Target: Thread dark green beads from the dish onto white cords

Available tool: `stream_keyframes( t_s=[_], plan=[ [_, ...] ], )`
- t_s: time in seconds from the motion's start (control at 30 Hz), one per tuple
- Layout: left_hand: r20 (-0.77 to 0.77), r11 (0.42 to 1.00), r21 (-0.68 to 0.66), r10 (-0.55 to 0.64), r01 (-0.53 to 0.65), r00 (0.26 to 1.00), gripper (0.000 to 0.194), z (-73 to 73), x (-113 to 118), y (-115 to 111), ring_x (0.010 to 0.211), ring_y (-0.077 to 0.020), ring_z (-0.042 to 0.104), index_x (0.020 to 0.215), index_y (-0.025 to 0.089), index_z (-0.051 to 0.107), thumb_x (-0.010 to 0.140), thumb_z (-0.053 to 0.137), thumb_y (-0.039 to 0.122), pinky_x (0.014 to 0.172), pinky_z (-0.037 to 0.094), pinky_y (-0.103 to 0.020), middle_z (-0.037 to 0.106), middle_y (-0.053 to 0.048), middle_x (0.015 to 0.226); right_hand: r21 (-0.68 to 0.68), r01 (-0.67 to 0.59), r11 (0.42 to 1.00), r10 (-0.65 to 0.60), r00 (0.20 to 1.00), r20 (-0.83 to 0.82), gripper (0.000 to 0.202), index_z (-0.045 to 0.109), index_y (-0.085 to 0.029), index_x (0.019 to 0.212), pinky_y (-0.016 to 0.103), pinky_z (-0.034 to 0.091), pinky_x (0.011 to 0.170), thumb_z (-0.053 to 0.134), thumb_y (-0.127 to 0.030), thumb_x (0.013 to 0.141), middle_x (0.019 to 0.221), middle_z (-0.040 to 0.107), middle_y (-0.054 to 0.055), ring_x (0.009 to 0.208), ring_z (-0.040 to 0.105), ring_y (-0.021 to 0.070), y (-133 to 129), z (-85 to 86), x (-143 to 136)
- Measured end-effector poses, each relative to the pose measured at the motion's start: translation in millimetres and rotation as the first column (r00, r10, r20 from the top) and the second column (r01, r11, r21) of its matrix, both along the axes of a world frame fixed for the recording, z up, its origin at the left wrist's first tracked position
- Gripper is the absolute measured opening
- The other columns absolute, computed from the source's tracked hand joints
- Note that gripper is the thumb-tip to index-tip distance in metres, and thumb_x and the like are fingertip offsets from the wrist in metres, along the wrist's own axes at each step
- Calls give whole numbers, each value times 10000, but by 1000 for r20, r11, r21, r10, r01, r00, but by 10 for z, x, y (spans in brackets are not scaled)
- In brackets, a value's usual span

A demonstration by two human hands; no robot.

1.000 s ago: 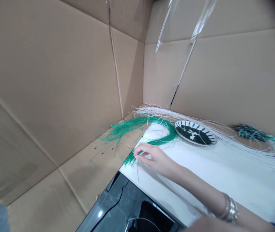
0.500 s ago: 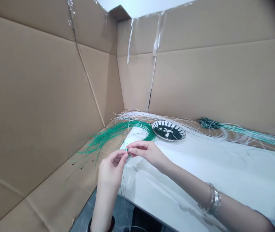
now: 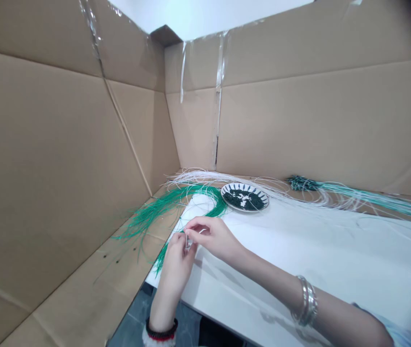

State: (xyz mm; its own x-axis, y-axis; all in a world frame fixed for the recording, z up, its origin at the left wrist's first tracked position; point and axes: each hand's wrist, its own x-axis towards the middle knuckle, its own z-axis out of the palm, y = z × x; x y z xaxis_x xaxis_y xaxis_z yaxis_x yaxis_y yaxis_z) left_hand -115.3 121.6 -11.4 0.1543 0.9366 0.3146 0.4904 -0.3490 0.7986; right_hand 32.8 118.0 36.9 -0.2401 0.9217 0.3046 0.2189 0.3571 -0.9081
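My left hand [image 3: 177, 262] is closed, with its fingertips pinched together near the table's left edge. Fingers of my right hand [image 3: 214, 237] meet the left fingertips from the right, also in a pinch. A short length of thin white strand [image 3: 186, 239] shows between the two hands; its ends are hidden by the fingers. Just behind and left of the hands lies a curved bundle of long green strands [image 3: 162, 208], some of it reaching down past my left hand.
A patterned plate [image 3: 223, 193] behind the hands holds small dark pieces and white bits. Loose white strands [image 3: 205, 177] run along the back. Green-and-white strands [image 3: 364, 195] with a dark clustered end [image 3: 301, 183] lie at right. Cardboard walls [image 3: 299, 120] stand behind and left of the white tabletop [image 3: 317, 250].
The view has shifted slightly. My left hand has turned, and its fingers are more curled under my right hand. The white strand hanging below the hands no longer shows.
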Motion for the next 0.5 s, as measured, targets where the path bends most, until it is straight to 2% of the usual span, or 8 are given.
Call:
stream_keyframes(
  t_s=[0.1, 0.2, 0.27, 0.4, 0.5],
  plan=[
    [-65, 999, 47, 4, -1, 998, 127, -137, -23, 128, 958, -223, 722, 1025, 153, 712, 996, 653, 261, 882, 588, -448, 749, -56, 1052, 49, 24, 999, -20, 997, -75, 133, 693, -150, 875, 371, 595, 801, 702, -239, 974, 856, 721, 4, 821, 713, 178, -71, 95, -26],
    [-120, 997, 71, 19, -11, 993, 155, -214, -86, 231, 918, -214, 725, 983, 155, 710, 1005, 646, 294, 869, 592, -441, 748, -41, 986, 99, 68, 993, -49, 982, -182, 93, 687, -175, 855, 323, 587, 775, 660, -199, 941, 827, 713, 3, 804, 706, 168, -182, 352, -19],
    [-151, 996, 85, 34, -21, 988, 168, -246, -116, 266, 905, -212, 723, 947, 155, 708, 1003, 649, 302, 862, 592, -438, 743, -34, 951, 137, 93, 986, -56, 966, -251, 88, 679, -189, 848, 292, 581, 769, 649, -220, 925, 817, 710, -3, 792, 704, 154, -306, 637, 6],
    [-184, 994, 106, 38, -19, 982, 163, -288, -134, 292, 916, -212, 724, 962, 157, 709, 1004, 648, 303, 863, 595, -435, 747, -40, 980, 224, 128, 966, -48, 942, -332, 80, 703, -199, 858, 249, 588, 777, 684, -247, 920, 812, 724, -16, 798, 710, 126, -669, 1344, 167],
    [-196, 994, 110, 27, -6, 980, 150, -304, -138, 322, 915, -210, 727, 962, 158, 711, 999, 657, 293, 860, 600, -431, 750, -40, 987, 353, 205, 913, -70, 930, -361, 138, 725, -216, 849, 210, 582, 742, 661, -169, 962, 778, 696, -44, 756, 692, 97, -926, 1775, 427]
  ],
)
